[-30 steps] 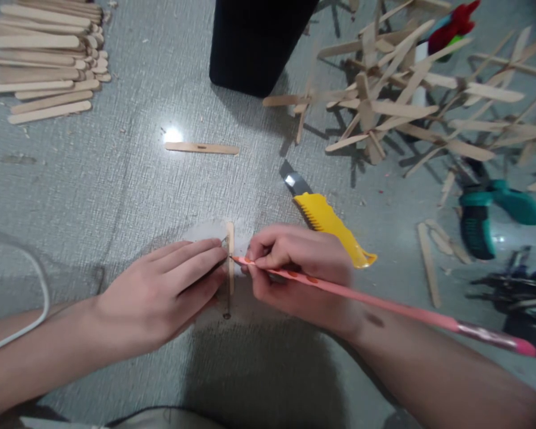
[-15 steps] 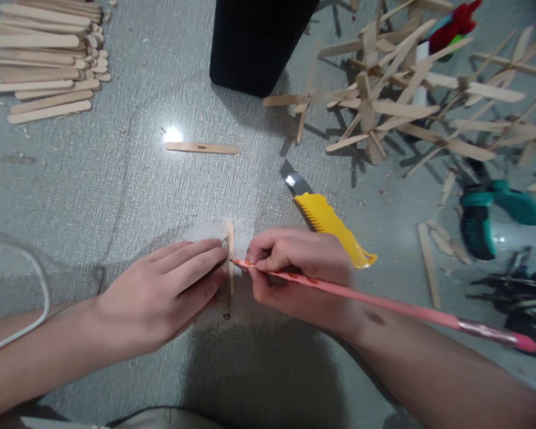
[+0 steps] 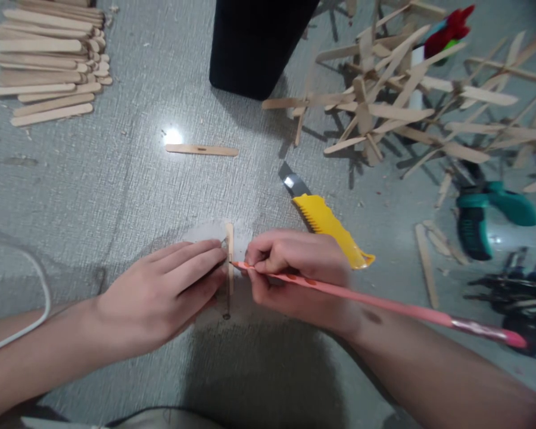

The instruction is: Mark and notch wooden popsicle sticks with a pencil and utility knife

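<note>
My left hand (image 3: pixel 161 295) lies flat on the grey floor, its fingertips pressing against a short wooden stick (image 3: pixel 229 238) that lies lengthwise in front of me. My right hand (image 3: pixel 295 271) grips a long pink pencil (image 3: pixel 384 307) near its tip, and the tip touches the stick about midway along its right edge. A pale translucent patch (image 3: pixel 203 231) lies under the stick's far end.
A yellow utility knife (image 3: pixel 328 223) with its blade out lies just beyond my right hand. A single stick (image 3: pixel 202 150) lies farther ahead. Stacked sticks (image 3: pixel 49 59) sit far left, a black container (image 3: pixel 254 42) ahead, a stick framework (image 3: pixel 406 101) and teal clamp (image 3: pixel 477 214) right.
Both hands and the pencil tip stay on the stick. The pencil's rear end has shifted slightly. The view has tilted a little.
</note>
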The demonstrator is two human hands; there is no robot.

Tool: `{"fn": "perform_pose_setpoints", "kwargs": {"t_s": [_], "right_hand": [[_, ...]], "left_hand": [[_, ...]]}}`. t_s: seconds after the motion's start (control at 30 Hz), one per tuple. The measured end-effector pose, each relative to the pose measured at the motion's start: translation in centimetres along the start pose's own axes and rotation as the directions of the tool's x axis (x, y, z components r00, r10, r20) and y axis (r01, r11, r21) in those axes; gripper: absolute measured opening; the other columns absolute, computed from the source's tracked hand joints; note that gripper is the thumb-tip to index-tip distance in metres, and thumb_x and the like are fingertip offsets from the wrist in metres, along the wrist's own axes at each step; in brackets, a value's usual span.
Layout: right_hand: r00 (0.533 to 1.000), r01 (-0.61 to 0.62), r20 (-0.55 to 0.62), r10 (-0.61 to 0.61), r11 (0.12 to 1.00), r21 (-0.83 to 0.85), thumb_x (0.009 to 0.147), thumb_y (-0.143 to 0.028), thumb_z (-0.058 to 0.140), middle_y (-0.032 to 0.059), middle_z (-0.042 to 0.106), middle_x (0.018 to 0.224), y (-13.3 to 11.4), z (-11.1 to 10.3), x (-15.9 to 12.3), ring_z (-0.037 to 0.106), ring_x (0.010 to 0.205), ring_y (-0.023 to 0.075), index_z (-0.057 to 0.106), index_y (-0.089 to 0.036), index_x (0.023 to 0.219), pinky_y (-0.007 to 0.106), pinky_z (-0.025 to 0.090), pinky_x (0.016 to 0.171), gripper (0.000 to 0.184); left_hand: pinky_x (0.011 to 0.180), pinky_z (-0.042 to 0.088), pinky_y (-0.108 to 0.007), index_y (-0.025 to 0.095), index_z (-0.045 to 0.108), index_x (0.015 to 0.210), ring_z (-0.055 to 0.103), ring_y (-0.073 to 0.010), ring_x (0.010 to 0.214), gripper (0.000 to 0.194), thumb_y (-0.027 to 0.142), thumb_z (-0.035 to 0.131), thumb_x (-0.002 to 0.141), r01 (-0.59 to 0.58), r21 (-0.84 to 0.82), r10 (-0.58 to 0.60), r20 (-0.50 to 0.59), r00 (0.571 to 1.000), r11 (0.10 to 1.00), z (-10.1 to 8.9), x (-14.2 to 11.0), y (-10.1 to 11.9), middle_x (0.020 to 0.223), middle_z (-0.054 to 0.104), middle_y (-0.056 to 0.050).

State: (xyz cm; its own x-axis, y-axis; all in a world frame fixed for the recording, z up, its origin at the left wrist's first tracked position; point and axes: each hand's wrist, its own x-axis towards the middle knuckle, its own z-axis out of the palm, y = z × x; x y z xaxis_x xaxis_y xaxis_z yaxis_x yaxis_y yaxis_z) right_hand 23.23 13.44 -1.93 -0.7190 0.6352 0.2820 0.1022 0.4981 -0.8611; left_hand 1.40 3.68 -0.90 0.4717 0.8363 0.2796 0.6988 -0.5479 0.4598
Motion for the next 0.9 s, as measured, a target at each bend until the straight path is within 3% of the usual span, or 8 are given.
{"fn": "perform_pose_setpoints", "kwargs": {"t_s": [0.17,0.33,0.57,0.73,0.9], "right_hand": [[1.0,-0.009,-0.008,0.009,1.0,-0.01,0.076,-0.003,0.066,-0.0037,0.066,0.075,0.17,0.12,-0.15,0.061,0.061,0.0104,0.05,-0.025,0.075,0.023,0.048,0.052,0.028],[0.999,-0.022,-0.046,0.019,0.997,-0.069,0.08,-0.004,0.068,-0.0021,0.066,0.078,0.16,0.22,-0.27,0.062,0.065,0.0104,0.049,-0.025,0.077,0.023,0.05,0.053,0.028],[1.0,0.007,-0.016,-0.007,0.999,-0.034,0.076,-0.004,0.068,-0.0027,0.066,0.075,0.06,-0.1,0.05,0.062,0.061,0.0101,0.048,-0.024,0.075,0.023,0.049,0.052,0.029],[0.99,-0.077,-0.119,0.08,0.997,0.024,0.081,-0.006,0.07,-0.0018,0.066,0.077,0.05,-0.12,-0.24,0.067,0.065,0.0116,0.049,-0.024,0.074,0.025,0.052,0.056,0.03],[0.964,-0.152,-0.207,0.17,0.983,0.1,0.083,-0.008,0.07,-0.0023,0.065,0.078,-0.08,0.31,-0.48,0.065,0.065,0.0126,0.05,-0.024,0.071,0.027,0.053,0.058,0.029]], "left_hand": [[0.101,0.067,-0.04,0.014,0.067,0.115,0.074,-0.0257,0.117,0.017,0.017,0.055,0.104,-0.007,0.011,0.007,0.002,1.0,1.0,-0.01,0.03,-0.03,0.121,0.076,-0.012],[0.101,0.066,-0.042,0.008,0.068,0.116,0.073,-0.0278,0.118,0.018,0.016,0.058,0.103,-0.012,0.003,0.012,0.011,1.0,1.0,0.06,-0.13,-0.05,0.123,0.075,-0.014],[0.104,0.063,-0.041,0.011,0.068,0.119,0.071,-0.0269,0.122,0.02,0.017,0.057,0.103,-0.02,0.02,0.019,0.026,0.999,1.0,0.01,-0.48,-0.23,0.127,0.074,-0.012],[0.1,0.064,-0.043,0.008,0.067,0.121,0.071,-0.0285,0.121,0.023,0.018,0.062,0.101,-0.043,-0.008,0.043,0.032,0.999,0.999,-0.25,-0.64,-0.4,0.127,0.074,-0.015],[0.096,0.062,-0.042,0.011,0.068,0.12,0.076,-0.0255,0.108,0.025,0.023,0.067,0.099,-0.041,0.076,0.04,0.013,0.999,0.996,-0.75,-0.71,-0.54,0.12,0.078,-0.011]]}}
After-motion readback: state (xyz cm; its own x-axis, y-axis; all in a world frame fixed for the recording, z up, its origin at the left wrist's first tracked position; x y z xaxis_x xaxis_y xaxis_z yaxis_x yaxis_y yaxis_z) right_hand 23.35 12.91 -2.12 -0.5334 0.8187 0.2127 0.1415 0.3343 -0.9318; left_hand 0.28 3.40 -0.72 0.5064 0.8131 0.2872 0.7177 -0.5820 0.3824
